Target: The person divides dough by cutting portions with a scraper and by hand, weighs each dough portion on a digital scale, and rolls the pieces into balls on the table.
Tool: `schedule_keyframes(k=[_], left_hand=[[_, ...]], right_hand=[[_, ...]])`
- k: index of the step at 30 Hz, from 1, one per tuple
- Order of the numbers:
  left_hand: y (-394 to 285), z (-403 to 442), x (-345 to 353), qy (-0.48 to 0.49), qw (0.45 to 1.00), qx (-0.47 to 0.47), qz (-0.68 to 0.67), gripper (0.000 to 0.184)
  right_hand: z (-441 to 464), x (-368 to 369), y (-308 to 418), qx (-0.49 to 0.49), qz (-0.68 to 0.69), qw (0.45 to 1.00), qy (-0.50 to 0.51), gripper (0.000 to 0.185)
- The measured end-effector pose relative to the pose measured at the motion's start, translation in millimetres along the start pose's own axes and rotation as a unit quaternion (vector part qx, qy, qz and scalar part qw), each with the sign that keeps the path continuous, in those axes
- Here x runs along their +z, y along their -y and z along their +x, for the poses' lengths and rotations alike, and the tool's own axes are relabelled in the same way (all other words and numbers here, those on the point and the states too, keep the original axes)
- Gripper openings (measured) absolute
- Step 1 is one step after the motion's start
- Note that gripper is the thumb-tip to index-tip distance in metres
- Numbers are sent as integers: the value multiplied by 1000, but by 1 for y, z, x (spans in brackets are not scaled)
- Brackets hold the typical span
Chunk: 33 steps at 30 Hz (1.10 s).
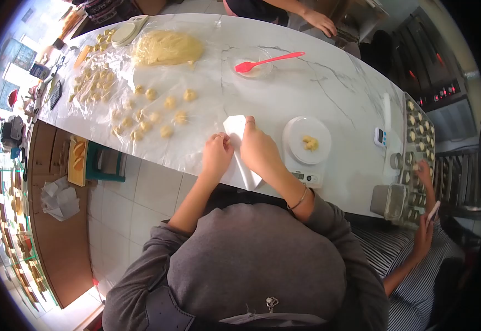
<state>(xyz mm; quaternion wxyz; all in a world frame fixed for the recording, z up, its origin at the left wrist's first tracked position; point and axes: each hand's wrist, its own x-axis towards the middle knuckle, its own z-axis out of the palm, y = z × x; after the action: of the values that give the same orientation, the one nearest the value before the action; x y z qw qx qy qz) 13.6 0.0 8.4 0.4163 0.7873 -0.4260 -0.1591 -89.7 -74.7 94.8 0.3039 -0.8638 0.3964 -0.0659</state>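
Right hand (259, 151) holds a white flat piece (236, 135) at the near edge of the table (328, 94)

The white flat piece stands between the two hands, its wide end up by the right fingers and its narrow part reaching down to the near edge. The right hand's fingers are curled closed, gripping its upper right side. The left hand (217, 157) is just beside it on the left, fingers bent and drawn together at the tips; whether they pinch anything, I cannot tell.

To the left, small dough balls (166, 131) lie on clear plastic (121, 99), with a large dough slab (168, 48) at the far left. A red brush (273, 60) rests across a clear bowl (261, 73) on the far side. Right of the hands, a scale (311, 180) bears a round white plate (319, 148) with dough pieces (310, 143). Farther right are a timer (380, 137) and a tray of small round molds (411, 134), with another person's hand (422, 171) over it.
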Motion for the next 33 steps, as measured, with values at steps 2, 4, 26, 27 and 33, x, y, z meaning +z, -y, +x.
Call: schedule_keyframes(k=[2,4,26,27,33], left_hand=[[-5,-1,-11,47,997,-10,57,9],[-6,-5,-24,78,991,-17,106,12],[-126,9,111,35,940,320,110,18],[-126,10,110,47,948,303,89,19],[-131,9,85,16,963,250,-103,33]], right_hand=[[6,7,-7,8,11,1000,-28,54],[6,13,-20,20,56,998,-27,56],[-218,-156,-163,153,295,877,-348,48],[-218,-155,-165,156,310,872,-344,48],[-214,-156,-176,149,299,873,-354,50]])
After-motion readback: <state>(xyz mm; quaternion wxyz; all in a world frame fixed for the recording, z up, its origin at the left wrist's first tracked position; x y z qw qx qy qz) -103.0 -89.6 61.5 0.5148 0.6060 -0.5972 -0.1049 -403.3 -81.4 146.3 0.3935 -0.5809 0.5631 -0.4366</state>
